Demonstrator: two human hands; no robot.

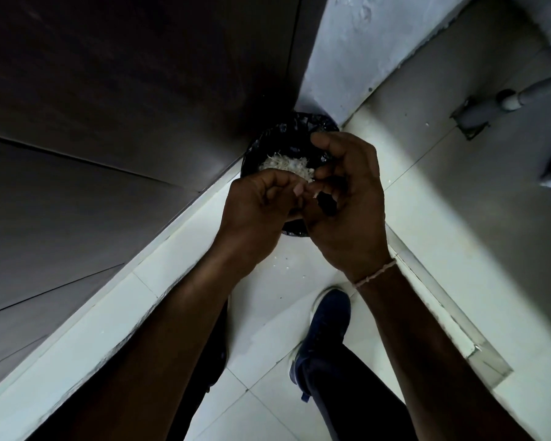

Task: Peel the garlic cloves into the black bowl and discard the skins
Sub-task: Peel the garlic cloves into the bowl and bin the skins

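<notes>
Left hand [261,202] curling, pinching pale papery garlic skin scrap [315,194], right hand [347,205] curling against it, grip unclear, both hovering over round black-bag-lined bin [288,128]

Both bare forearms reached forward; the left hand [261,206] and right hand [347,198] met at the fingertips, fingers curled inward, anything pinched too small to tell.

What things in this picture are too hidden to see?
Head view:
- Whatever the left hand and right hand pinch: too small, covered by fingers.
- Near rim of the bin: behind both hands.
- The black bowl and cloves: outside the frame.
- The pipe: cut off by the right edge.
</notes>
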